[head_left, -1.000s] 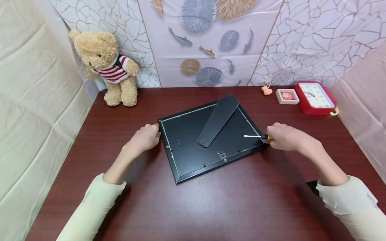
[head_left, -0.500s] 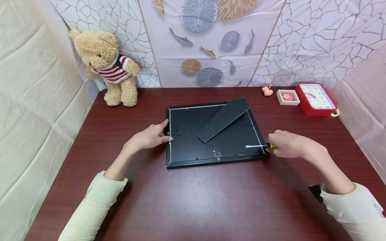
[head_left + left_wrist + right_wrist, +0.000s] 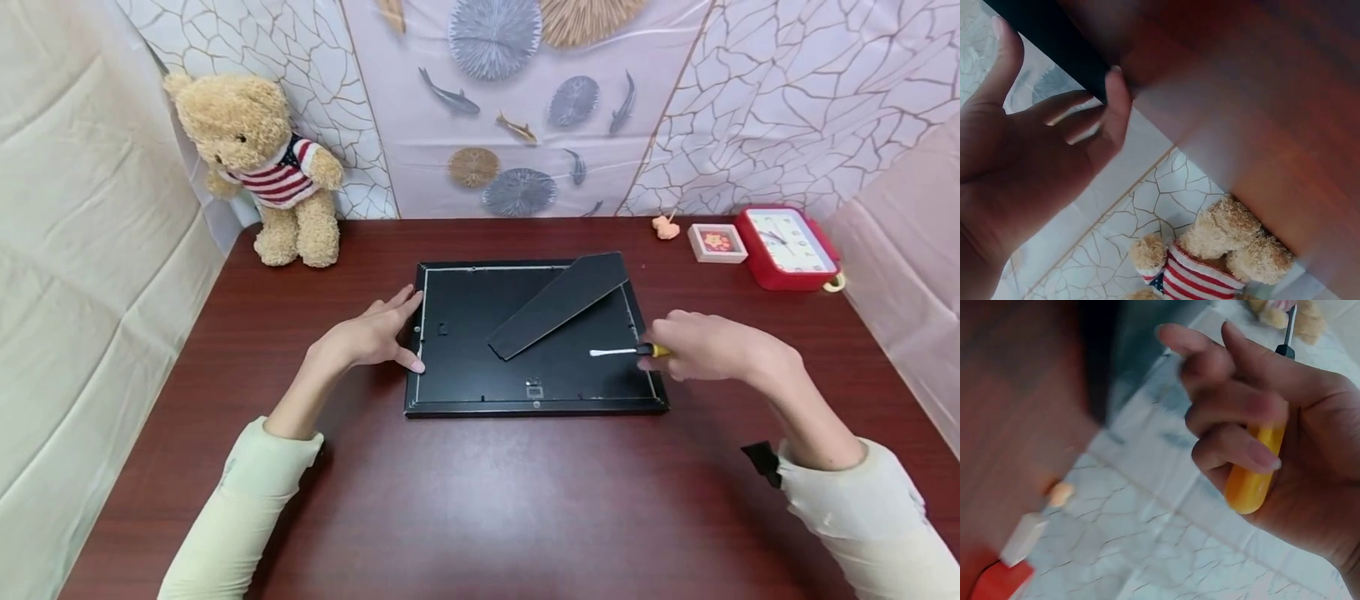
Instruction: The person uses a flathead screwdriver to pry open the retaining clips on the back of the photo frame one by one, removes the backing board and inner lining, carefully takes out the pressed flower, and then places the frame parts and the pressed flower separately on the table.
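A black picture frame (image 3: 465, 375) lies face down on the table, its back panel and slanting easel leg (image 3: 562, 304) facing up. My left hand (image 3: 363, 337) rests at the frame's left edge, thumb and fingers spread along it; in the left wrist view the fingertips meet the dark edge. My right hand (image 3: 708, 346) is over the frame's right side. It holds a screwdriver (image 3: 1257, 469) by the yellow handle, with several fingers curled round it. The metal shaft points left above the back panel in the head view.
A teddy bear (image 3: 258, 167) in a striped sweater sits at the back left. Along the back right stand a small pink ornament (image 3: 664, 227), a small white box (image 3: 717, 242) and a red alarm clock (image 3: 789, 248). Fabric walls enclose the table (image 3: 480, 500).
The picture frame has turned from a tilt to nearly square with the table. My left hand has gone from gripping its corner to spread fingers, and the screwdriver has shifted slightly.
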The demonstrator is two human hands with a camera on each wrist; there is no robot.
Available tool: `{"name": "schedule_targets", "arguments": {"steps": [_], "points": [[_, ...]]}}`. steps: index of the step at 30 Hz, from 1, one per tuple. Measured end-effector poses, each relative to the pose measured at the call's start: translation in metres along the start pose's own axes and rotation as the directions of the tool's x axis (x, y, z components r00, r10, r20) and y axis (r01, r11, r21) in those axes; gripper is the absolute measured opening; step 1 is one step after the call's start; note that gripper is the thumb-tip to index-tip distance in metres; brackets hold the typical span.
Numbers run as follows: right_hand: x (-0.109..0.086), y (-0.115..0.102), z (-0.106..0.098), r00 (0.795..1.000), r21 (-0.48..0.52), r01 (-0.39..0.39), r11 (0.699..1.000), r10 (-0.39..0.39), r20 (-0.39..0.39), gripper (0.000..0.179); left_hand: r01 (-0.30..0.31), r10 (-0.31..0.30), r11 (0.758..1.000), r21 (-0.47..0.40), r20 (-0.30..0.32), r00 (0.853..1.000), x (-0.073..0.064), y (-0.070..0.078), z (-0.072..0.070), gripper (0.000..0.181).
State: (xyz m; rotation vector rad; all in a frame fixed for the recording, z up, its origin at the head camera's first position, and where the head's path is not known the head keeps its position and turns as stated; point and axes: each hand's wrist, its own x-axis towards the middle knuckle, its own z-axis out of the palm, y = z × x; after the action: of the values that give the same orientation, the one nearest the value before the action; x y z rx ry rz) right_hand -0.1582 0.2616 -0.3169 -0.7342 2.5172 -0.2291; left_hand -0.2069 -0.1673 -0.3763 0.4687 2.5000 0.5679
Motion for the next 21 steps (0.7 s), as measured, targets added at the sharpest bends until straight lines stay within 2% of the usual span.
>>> {"name": "schedule_targets", "arguments": {"steps": [2, 4, 7, 10, 15, 18, 21], "points": [[0.009, -0.013, -0.006, 0.996, -0.018, 0.077, 0.997, -0.078, -0.043, 0.017, 0.029, -0.029, 0.999, 0.03, -0.012, 1.0, -0.002, 0.005, -0.004, 0.12], [0.02, -0.027, -0.011, 0.984, -0.019, 0.166, 0.986, -0.167, -0.067, 0.024, 0.046, -0.046, 0.997, 0.058, -0.012, 0.999, 0.0, 0.008, -0.008, 0.121], [0.037, -0.048, -0.017, 0.957, -0.002, 0.283, 0.959, -0.283, -0.069, 0.018, 0.045, -0.045, 0.995, 0.094, 0.001, 0.999, 0.006, 0.01, -0.01, 0.124], [0.052, -0.063, -0.018, 0.93, -0.025, 0.357, 0.934, -0.358, -0.087, 0.022, 0.051, -0.055, 0.992, 0.115, 0.026, 0.998, 0.015, 0.01, -0.01, 0.127], [0.079, -0.083, -0.012, 0.921, -0.043, 0.368, 0.929, -0.371, -0.12, 0.034, 0.075, -0.081, 0.986, 0.149, 0.035, 0.996, 0.025, 0.005, -0.008, 0.132], [0.095, -0.093, -0.007, 0.925, -0.065, 0.354, 0.933, -0.36, -0.122, 0.036, 0.084, -0.091, 0.985, 0.152, 0.041, 0.995, 0.023, 0.007, -0.01, 0.131], [0.111, -0.104, -0.003, 0.934, -0.037, 0.345, 0.938, -0.347, -0.088, 0.037, 0.093, -0.102, 0.983, 0.156, 0.053, 0.993, 0.02, 0.006, -0.014, 0.13]]}}
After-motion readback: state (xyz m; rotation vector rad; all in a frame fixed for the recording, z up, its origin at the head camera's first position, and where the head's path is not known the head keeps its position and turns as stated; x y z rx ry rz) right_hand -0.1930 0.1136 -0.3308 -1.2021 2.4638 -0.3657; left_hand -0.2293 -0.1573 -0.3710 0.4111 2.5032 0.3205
